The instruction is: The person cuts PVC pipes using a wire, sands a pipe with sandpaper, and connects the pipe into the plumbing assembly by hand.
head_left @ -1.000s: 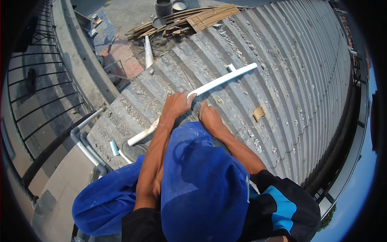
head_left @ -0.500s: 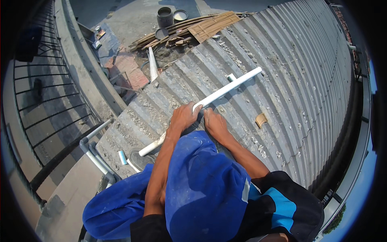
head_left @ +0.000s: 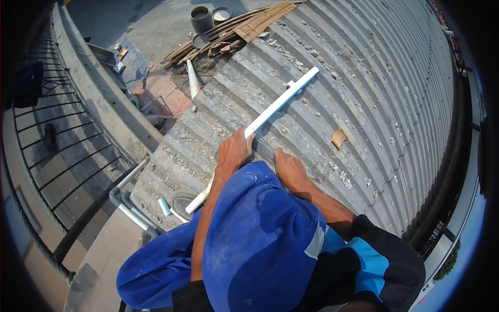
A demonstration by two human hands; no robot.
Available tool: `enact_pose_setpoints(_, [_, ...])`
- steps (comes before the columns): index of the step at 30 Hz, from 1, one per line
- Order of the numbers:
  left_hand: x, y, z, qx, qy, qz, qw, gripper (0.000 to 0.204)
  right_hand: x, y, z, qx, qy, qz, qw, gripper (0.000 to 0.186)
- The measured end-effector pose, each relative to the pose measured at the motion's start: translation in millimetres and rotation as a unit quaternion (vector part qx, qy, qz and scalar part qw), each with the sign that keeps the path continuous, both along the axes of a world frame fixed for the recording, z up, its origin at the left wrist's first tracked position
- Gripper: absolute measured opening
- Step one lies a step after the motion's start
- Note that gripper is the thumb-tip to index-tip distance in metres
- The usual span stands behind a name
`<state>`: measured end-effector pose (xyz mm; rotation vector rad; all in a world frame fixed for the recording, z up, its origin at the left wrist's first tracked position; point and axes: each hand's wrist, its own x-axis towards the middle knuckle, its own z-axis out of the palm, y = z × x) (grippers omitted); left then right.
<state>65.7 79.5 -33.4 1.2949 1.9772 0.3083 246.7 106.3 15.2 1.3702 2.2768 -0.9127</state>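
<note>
A long white plastic pipe (head_left: 283,104) lies slanted over the corrugated roof sheet, its far end up to the right. My left hand (head_left: 234,152) is wrapped around the pipe near its middle, and the near end shows beyond my left forearm. Just to the right, my right hand (head_left: 291,167) is closed on one end of a thin dark blade (head_left: 264,139). The blade reaches up to the left and lies across the pipe beside my left fingers. Under the far part of the pipe sits a short white pipe piece (head_left: 294,86).
Rubble is scattered over the grey corrugated sheet (head_left: 364,104), with a curved tan fragment (head_left: 339,139) to the right. A short white-and-blue piece (head_left: 164,206) lies left. Bamboo poles (head_left: 208,48) and a dark bucket (head_left: 201,20) stand beyond. Black metal railing (head_left: 67,140) borders the left.
My right hand has drawn away from my left hand, down to the right, and more of the blade shows between them. My left hand stays on the pipe. The view has shifted slightly.
</note>
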Motion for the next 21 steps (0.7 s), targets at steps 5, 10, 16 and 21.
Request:
enact_pose_setpoints(5, [-0.2,0.3,-6.0,0.044,-0.035,-0.028,0.998,0.037,-13.1,17.4,4.7,0.005,0.005,0.043,0.999,0.014])
enact_pose_setpoints(10, [-7.9,6.2,-10.6,-0.003,-0.062,-0.031,0.998,0.040,-7.3,3.3,-1.6,-0.010,0.007,0.047,0.999,0.013])
enact_pose_setpoints(16, [-12.8,13.0,-3.6,-0.021,-0.113,-0.001,0.993,0.043,-40.4,23.9,-20.9,-0.004,-0.016,0.054,0.998,0.014])
enact_pose_setpoints(21, [-18.6,19.1,-8.8,-0.047,-0.098,-0.036,0.993,0.041,-16.7,19.4,-7.2,-0.021,-0.018,0.024,0.999,0.011])
